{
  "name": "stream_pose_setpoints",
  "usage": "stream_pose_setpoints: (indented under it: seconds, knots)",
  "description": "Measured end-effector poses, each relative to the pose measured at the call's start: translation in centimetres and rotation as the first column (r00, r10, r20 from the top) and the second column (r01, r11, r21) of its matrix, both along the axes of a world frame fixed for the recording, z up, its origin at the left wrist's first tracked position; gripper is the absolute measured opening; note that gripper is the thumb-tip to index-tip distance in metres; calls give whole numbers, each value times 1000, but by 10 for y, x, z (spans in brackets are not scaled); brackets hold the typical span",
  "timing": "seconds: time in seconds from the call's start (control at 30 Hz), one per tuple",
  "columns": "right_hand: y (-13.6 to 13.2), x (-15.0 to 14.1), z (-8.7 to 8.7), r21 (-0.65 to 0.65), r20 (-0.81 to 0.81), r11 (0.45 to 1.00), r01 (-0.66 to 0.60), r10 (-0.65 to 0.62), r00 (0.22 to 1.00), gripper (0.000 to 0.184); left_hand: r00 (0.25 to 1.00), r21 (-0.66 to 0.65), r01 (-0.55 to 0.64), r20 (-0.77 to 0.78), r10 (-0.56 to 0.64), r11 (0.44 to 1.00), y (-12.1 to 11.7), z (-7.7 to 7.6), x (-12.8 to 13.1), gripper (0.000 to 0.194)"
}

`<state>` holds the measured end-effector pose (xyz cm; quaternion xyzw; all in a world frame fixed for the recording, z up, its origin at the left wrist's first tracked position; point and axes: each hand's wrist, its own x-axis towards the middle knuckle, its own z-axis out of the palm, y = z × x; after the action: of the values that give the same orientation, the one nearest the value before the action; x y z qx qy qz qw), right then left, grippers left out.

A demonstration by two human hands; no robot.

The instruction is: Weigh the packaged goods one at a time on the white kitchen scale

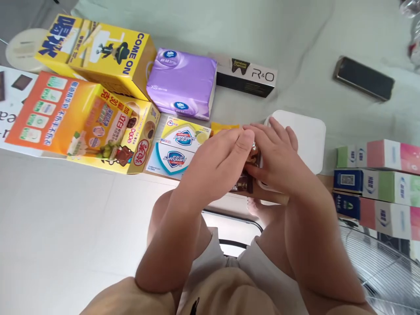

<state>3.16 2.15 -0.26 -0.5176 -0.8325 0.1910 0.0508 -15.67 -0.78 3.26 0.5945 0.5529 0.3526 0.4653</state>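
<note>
My left hand (218, 159) and my right hand (278, 153) meet at the table's near edge. A shiny brown snack packet (253, 156) shows in the gap between them, with my right thumb and fingers closed about it. The left thumb lies on top, while the other left fingers are bent down and mostly hidden; what they hold cannot be made out. Below the hands lies another dark brown packet (243, 183). A yellow wrapper (225, 127) pokes out behind the left hand. Partly under my right hand is a white square container or lid (303, 138).
Left of my hands are Safeguard soap boxes (175, 159), a purple tissue pack (182, 83), yellow cartons (108, 54) and an orange pouch (49, 113). Behind lie a toothpaste box (247, 76) and a phone (364, 78). Stacked boxes (380, 181) and a fan guard (383, 267) are rightward.
</note>
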Motion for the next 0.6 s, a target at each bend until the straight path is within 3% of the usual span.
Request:
stream_pose_setpoints:
  seconds: [0.23, 0.33, 0.4, 0.53, 0.6]
  knots:
    - [4, -6, 6, -21, -61, 1000, 16, -17, 998, 76, 991, 28, -79, 114, 75, 996, 4, -6, 10, 41]
    - [3, -6, 11, 2, -92, 1000, 22, -22, 996, 76, 949, 13, -198, 254, 188, 980, 5, -7, 16, 34]
    - [0, -4, 16, 34, -118, 999, 24, -20, 993, 74, 885, 99, -306, 395, 245, 947, 5, -8, 21, 37]
    - [-7, 11, 29, 125, -179, 991, 37, -14, 984, 67, 821, 340, -335, 564, 94, 879, 2, -8, 31, 43]
    - [-10, 25, 35, 152, -192, 986, 68, -38, 981, 67, 829, 369, -307, 557, 56, 877, 0, -8, 37, 40]
